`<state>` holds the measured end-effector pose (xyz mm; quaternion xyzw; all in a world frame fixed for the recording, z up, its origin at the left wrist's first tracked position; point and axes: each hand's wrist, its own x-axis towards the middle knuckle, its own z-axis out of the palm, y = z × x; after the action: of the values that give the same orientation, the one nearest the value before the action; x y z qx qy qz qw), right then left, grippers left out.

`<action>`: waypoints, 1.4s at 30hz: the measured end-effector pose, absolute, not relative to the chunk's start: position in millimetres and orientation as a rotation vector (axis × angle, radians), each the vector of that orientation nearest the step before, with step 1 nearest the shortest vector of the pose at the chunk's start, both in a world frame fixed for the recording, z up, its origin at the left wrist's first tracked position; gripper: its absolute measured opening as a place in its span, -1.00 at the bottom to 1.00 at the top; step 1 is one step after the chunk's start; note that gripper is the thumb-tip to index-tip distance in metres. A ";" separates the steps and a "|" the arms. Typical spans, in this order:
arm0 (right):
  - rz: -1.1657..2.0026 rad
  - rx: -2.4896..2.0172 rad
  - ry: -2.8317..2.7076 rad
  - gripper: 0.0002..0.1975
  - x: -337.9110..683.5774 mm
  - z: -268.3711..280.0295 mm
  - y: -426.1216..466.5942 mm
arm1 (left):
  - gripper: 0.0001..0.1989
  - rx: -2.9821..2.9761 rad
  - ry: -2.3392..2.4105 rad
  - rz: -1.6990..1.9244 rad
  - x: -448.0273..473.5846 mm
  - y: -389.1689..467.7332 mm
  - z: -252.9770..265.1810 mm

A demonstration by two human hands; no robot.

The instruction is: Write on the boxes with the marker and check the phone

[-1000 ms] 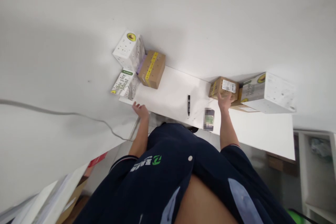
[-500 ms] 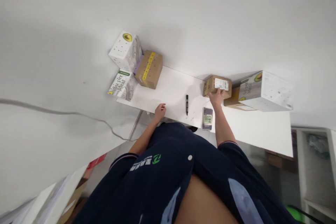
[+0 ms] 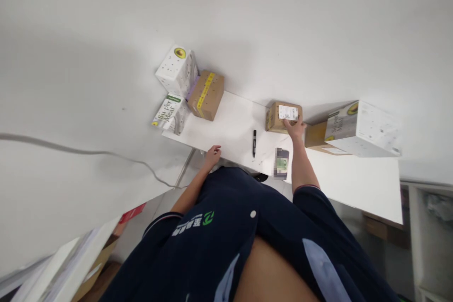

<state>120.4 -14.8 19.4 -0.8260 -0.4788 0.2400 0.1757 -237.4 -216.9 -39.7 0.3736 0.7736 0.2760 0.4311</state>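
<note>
My right hand (image 3: 295, 128) is on a small brown cardboard box (image 3: 276, 122) with a white shipping label (image 3: 288, 112). The thumb lies against the box's near face and the fingers reach round its right end. The box rests on the white table near the wall. My left hand (image 3: 213, 154) is at the table's near edge, fingers loosely bent and slightly apart, holding nothing. Between the hands lies a black marker pen (image 3: 254, 144). A dark flat item with a blurred, greenish face (image 3: 281, 164) is just left of my right forearm.
At left stand two white printed boxes (image 3: 175, 73) and a cardboard box with yellow tape (image 3: 207, 95). On the right, a large white box (image 3: 377, 130) sits beside another cardboard box (image 3: 316, 134). The white table (image 3: 361, 179) extends rightward; a grey cable (image 3: 106, 152) hangs at left.
The small labelled box has slid left along the table, widening its gap from the boxes at right. My right hand has shifted to its right end. The view has moved slightly.
</note>
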 end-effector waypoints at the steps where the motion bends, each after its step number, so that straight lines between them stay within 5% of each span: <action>1: 0.661 -2.317 -1.346 -0.06 109.7 16.3 -13.6 | -0.73 0.933 1.926 0.692 -236.3 -216.1 -39.6; 12: 0.921 -1.806 -1.793 -0.07 -28.5 -0.5 -15.1 | -0.69 0.928 1.943 0.788 -238.1 -208.1 -31.7; 20: 1.204 -1.379 -2.283 0.00 -33.7 2.6 -29.8 | -0.48 0.832 2.014 1.223 -241.1 -178.0 -17.0; 24: 1.191 -1.415 -2.233 0.00 -31.7 9.2 -46.6 | -0.46 1.007 1.963 1.158 -235.9 -166.9 -15.1; 32: 1.199 -1.828 -1.795 -0.38 -36.9 8.0 -108.3 | -0.22 0.937 1.999 0.825 -223.1 -176.5 -9.3; 42: 1.262 -1.919 -1.584 -0.61 -34.9 11.9 -143.8 | -0.49 0.967 1.962 0.804 -221.9 -171.4 -4.4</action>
<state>-34.9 -143.8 11.9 -0.6773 -0.5589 0.4453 0.1750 -221.9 -171.4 -4.4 0.3813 0.7736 0.3171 0.3946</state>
